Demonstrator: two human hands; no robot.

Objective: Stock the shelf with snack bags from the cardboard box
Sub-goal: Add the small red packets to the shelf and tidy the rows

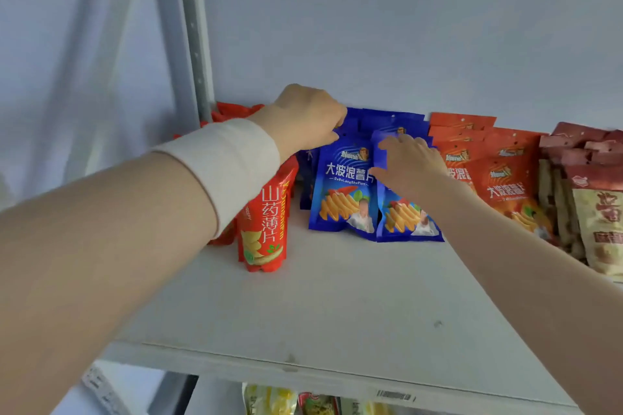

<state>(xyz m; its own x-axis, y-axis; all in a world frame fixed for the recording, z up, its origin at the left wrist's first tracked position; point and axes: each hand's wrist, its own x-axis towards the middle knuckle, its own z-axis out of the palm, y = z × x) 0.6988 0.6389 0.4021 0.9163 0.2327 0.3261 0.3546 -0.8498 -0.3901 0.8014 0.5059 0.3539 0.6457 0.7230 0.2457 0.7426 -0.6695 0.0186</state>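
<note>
Blue snack bags stand in rows at the back of the white shelf. My left hand, with a white wristband below it, pinches the top edge of the front left blue bag. My right hand lies with spread fingers on the upper part of the front right blue bag. More blue bags stand behind these two. The cardboard box is out of view.
Red snack bags stand left of the blue ones, partly behind my left forearm. Orange bags and brownish packs fill the right side. A metal upright rises at the shelf's left. Yellow packs show on the shelf below.
</note>
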